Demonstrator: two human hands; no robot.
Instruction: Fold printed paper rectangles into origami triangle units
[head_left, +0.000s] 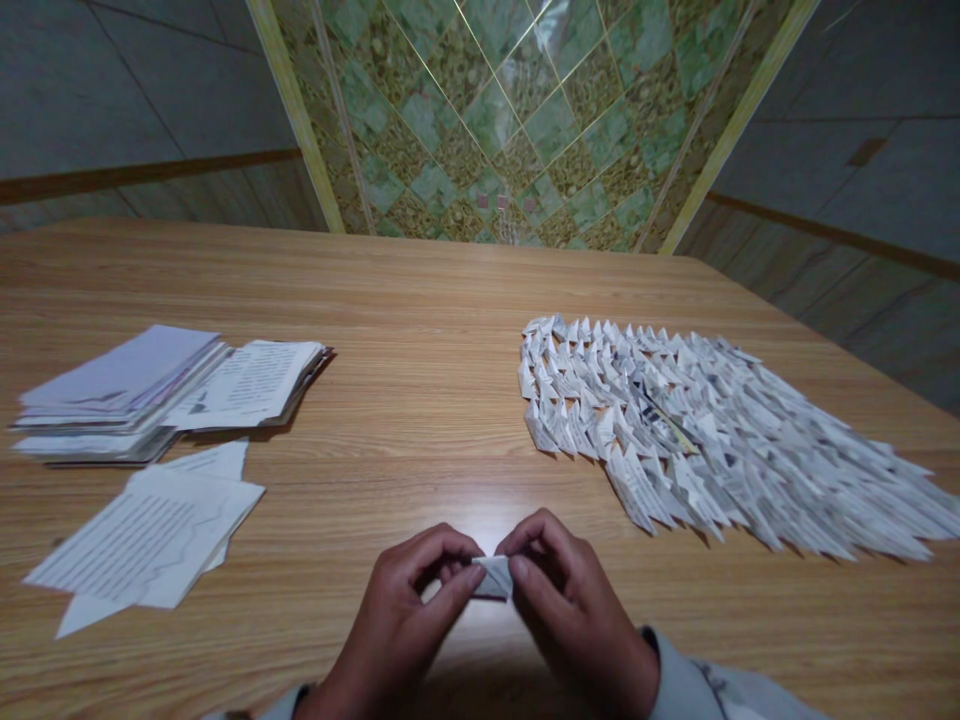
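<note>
Grey sleeves [720,692] framed the near edge of the scene, and just beyond the cuffs a person's left hand [412,590] and right hand [566,590] faced each other across a small folded paper [492,578]. From where I stood, the thumb and forefinger of each hand were clamped on it, one pair at either end, with the pale middle bare between them. The paper was held low in front of the person, over the wooden table [420,400]; whether it touched the wood, I could not tell. The remaining fingers were curled behind and partly hidden.

It looked like a crease being worked, and to my eye it called for care: edges squared before pressing, both thumbs bearing down evenly, and a grip light enough that so small a piece did not buckle or skew.

To the person's right, peaked paper pieces [675,430] crowded together in slanting rows, well apart from the left hand. On the left were paper stacks [124,375], one lower and topped with a printed page, and nearer the person, loose sheets [150,540] lay overlapping. Beyond the table rose a green-and-gold tiled wall [487,120].
</note>
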